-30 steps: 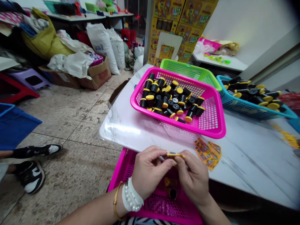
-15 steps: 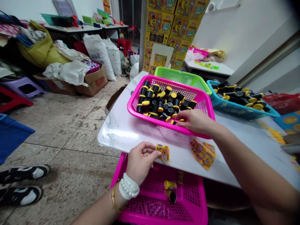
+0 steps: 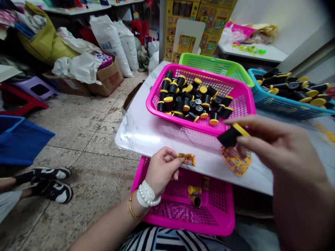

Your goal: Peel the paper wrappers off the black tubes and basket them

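My left hand [image 3: 163,169] pinches the edge of an orange printed sticker [image 3: 188,159] at the table's front edge. Between the thumb and fingers of my right hand [image 3: 269,139] is a black canister with a yellow lid [image 3: 231,136], held tilted above a pile of orange stickers [image 3: 237,161]. Behind it, a pink basket [image 3: 183,122] holds several more black canisters with yellow lids. Below the table edge, a lower pink basket [image 3: 220,228] holds a few canisters wrapped in orange stickers [image 3: 194,190].
A green basket [image 3: 217,62] stands behind the pink one, and a blue basket [image 3: 285,101] of canisters is at the right. Yellow boxes [image 3: 211,17] are stacked behind. A person's shoes [image 3: 56,191] and a blue bin [image 3: 23,141] are at the left.
My right hand has come out of the upper pink basket with a black canister and moved right, nearer the camera. My left hand stays at the sticker. The view has tilted down.
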Available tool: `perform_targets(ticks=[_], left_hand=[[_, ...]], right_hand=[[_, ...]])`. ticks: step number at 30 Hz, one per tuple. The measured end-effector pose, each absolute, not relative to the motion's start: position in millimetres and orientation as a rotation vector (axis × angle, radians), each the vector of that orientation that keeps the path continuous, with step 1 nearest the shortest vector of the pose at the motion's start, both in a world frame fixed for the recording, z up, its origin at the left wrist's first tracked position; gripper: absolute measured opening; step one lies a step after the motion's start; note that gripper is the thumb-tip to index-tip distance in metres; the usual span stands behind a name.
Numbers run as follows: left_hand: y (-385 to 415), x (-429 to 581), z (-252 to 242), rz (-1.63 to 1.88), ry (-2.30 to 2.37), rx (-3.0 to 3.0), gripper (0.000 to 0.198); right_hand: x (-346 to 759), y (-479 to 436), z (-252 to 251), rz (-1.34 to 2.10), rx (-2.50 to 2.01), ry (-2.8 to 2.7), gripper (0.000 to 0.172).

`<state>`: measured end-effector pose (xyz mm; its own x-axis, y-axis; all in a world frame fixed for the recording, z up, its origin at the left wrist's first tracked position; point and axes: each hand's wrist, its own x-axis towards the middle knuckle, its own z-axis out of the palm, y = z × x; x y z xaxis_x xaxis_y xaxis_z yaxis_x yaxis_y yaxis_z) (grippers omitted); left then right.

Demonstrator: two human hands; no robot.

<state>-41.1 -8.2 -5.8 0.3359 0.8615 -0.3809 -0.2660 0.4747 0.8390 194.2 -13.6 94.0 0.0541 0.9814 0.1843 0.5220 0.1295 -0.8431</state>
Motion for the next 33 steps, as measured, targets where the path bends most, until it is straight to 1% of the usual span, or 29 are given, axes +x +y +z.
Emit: perform_targets(ticks=[1, 4, 7, 10, 14, 20, 24, 27, 31, 33], left_hand=[[-8.5, -40.0, -7.1, 0.839, 0.945, 0.751, 0.025], [-9.8, -35.9, -8.9, 0.808, 0.923, 0.726, 0.028], [-12.0, -33.1, -7.6, 0.772, 0.907, 0.697, 0.027], [-14.0, -32.6, -4.8, 0.706, 0.909, 0.68, 0.027], [-14.7, -33.4, -3.2, 0.627, 0.945, 0.678, 0.033], [-14.9, -38.2, -0.8, 0.813, 0.956, 0.52, 0.044], [-17.7, -38.8, 5.7, 0.753, 0.957, 0.574, 0.039], [-19.7, -37.6, 5.9, 0.747, 0.952, 0.581, 0.039], [-17.3, -39.8, 2.8, 0.713, 0.985, 0.594, 0.027], [-13.8, -41.2, 3.1, 0.692, 0.995, 0.576, 0.027]], right_hand=[[184.8, -33.3, 85.6, 0.784, -1.465, -1.424, 0.027], [159.7, -70.9, 46.6, 0.889, -1.44, -1.294, 0.021], [148.4, -77.8, 7.1, 1.109, -1.416, -1.005, 0.024], [144.5, -72.4, -11.3, 1.183, -1.333, -0.768, 0.03], [138.9, -67.9, -8.9, 1.181, -1.239, -0.713, 0.03], [131.5, -65.9, -9.6, 1.122, -1.19, -0.725, 0.029], [121.2, -64.4, -14.5, 1.019, -1.173, -0.726, 0.026], [114.8, -65.1, -16.0, 0.984, -1.164, -0.752, 0.026], [118.5, -66.8, -16.0, 1.03, -1.165, -0.796, 0.027], [125.2, -67.2, -15.0, 0.979, -1.213, -0.767, 0.027]])
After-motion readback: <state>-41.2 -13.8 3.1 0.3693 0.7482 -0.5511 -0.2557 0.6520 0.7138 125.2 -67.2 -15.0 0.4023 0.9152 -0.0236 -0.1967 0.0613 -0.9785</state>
